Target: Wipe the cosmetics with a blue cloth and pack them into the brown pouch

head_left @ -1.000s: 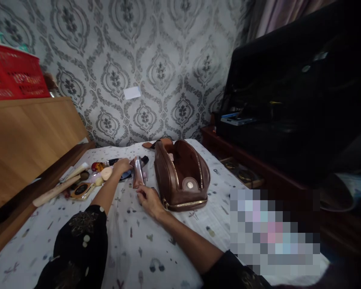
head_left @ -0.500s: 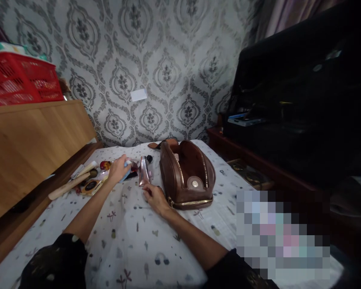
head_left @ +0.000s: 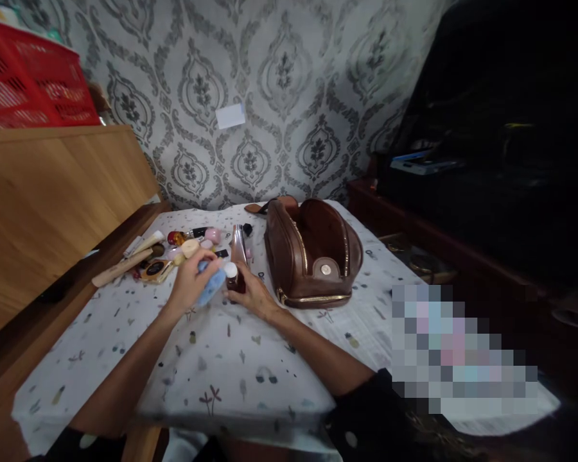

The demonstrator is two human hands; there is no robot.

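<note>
Starting with the largest thing, we see the printed sheet spread over the surface before us. On it the brown leather bag stands unzipped, just right of our hands. A scatter of cosmetics lies to the left, near the wooden board. Our left hand is closed around a blue bottle, held over the sheet close to the bag. Our right hand sits low beside it, fingertips at the bottle's white cap; we cannot tell whether they grip it. A rose-coloured tube lies just behind.
</note>
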